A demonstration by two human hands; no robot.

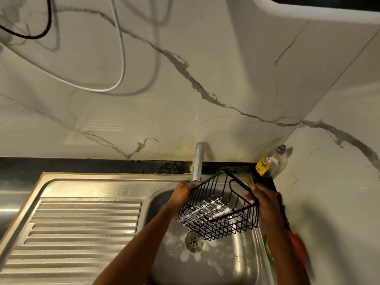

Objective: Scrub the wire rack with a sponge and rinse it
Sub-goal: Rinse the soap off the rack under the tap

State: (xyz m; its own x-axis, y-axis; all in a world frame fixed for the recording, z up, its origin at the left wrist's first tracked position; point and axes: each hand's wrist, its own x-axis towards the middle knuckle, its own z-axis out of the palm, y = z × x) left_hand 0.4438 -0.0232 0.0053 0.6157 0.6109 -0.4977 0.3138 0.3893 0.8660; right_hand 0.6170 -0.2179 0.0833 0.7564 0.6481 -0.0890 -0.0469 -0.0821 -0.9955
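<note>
Wire rack: black, soapy, tilted above the sink basin, below the tap
Left hand: grips rack's left edge
Right hand: grips rack's right edge
Detergent bottle: sink's far-right corner

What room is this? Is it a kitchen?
Most likely a kitchen. There is a steel sink with a ribbed draining board, a tap above it, and a dish soap bottle in the corner.
</note>
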